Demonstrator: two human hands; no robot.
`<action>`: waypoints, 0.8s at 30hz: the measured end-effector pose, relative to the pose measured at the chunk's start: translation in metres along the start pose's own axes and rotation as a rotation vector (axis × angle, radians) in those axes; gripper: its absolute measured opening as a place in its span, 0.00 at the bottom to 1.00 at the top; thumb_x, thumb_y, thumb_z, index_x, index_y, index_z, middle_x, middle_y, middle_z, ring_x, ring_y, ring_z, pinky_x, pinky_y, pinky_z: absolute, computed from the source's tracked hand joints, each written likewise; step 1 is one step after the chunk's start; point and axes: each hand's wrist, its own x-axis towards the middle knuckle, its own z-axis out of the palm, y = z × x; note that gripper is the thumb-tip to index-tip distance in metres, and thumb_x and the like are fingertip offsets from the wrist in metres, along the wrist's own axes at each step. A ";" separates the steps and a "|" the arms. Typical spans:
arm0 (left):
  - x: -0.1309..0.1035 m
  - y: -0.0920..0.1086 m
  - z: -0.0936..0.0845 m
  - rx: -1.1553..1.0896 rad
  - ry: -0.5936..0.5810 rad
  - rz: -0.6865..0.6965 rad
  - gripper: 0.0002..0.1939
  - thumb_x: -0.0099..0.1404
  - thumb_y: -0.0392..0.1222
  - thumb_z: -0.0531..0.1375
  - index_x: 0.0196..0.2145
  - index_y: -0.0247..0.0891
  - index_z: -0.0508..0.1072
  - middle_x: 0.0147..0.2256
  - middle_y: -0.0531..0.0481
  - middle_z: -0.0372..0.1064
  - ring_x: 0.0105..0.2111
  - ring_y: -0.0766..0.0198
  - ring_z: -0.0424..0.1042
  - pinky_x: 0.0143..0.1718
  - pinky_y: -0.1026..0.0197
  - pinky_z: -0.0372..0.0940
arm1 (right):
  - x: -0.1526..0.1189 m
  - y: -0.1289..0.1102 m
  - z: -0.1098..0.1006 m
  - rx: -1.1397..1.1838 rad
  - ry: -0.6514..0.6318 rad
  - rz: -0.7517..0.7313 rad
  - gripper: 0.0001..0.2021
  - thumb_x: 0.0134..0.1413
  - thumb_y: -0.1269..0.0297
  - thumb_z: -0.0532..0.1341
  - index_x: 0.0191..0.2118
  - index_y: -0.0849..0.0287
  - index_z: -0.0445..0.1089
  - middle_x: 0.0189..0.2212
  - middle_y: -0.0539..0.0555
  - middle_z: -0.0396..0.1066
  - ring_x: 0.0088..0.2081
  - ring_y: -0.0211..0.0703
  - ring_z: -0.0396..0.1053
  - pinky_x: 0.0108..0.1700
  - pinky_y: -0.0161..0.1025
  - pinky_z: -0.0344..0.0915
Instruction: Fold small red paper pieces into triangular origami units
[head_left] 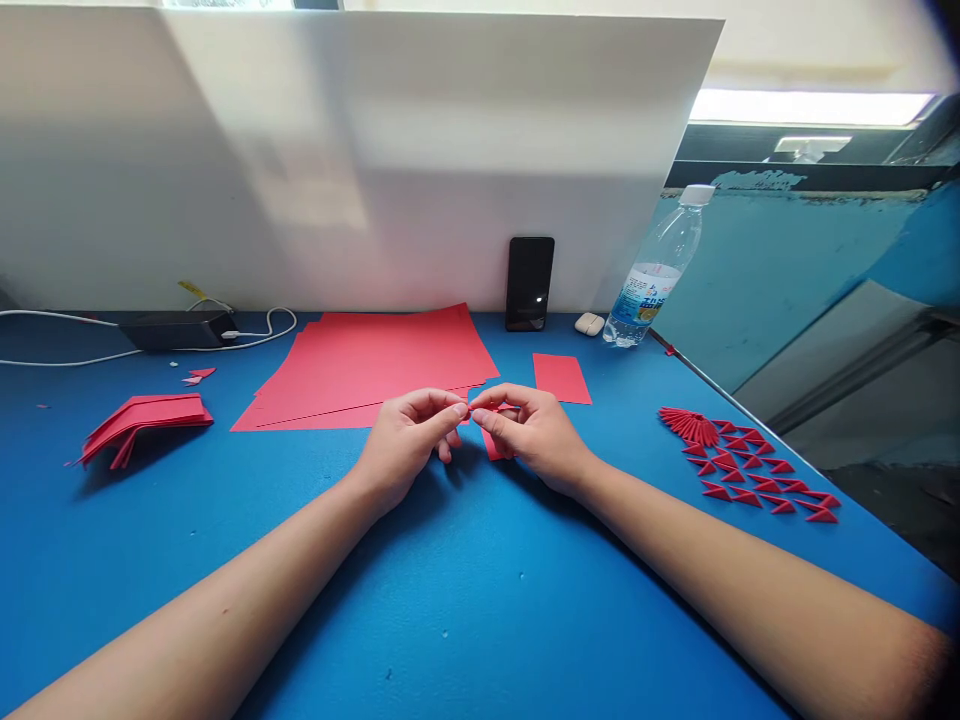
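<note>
Near the middle of the table, my left hand (409, 440) and my right hand (536, 435) meet, thumbs and forefingers pinched on a small folded piece of red paper (504, 407). Most of that piece is hidden by my fingers. Beneath my right hand a red paper slip (491, 446) shows in part. Just behind my hands lie large red paper sheets (375, 360), loosely stacked. A small red paper rectangle (562, 379) rests flat beyond my right hand.
Folded red triangles (765, 484) lie in rows at the right, beside a nested fan of them (688, 426). Bent red strips (150, 415) sit at the left. Along the back are a black adapter (178, 330), phone (530, 283), white case (589, 324) and bottle (651, 275).
</note>
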 end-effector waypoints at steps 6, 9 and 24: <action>0.000 -0.001 -0.002 -0.002 -0.006 -0.003 0.12 0.58 0.47 0.62 0.33 0.34 0.73 0.21 0.54 0.67 0.17 0.72 0.63 0.21 0.67 0.58 | 0.001 0.001 0.000 0.036 0.016 0.008 0.13 0.50 0.57 0.64 0.36 0.63 0.72 0.16 0.45 0.59 0.19 0.31 0.54 0.21 0.32 0.50; 0.000 0.001 -0.001 -0.059 -0.001 -0.022 0.11 0.59 0.46 0.62 0.33 0.33 0.73 0.22 0.52 0.68 0.18 0.71 0.64 0.20 0.67 0.59 | 0.001 0.002 0.000 0.040 0.029 0.006 0.14 0.50 0.56 0.63 0.37 0.64 0.72 0.15 0.45 0.59 0.19 0.31 0.53 0.21 0.32 0.49; 0.001 0.002 0.001 -0.115 0.046 -0.025 0.13 0.54 0.36 0.64 0.38 0.30 0.72 0.25 0.52 0.69 0.22 0.69 0.66 0.21 0.66 0.62 | 0.000 0.000 0.002 -0.011 0.057 0.002 0.12 0.49 0.63 0.64 0.41 0.61 0.69 0.32 0.51 0.68 0.21 0.31 0.64 0.22 0.32 0.61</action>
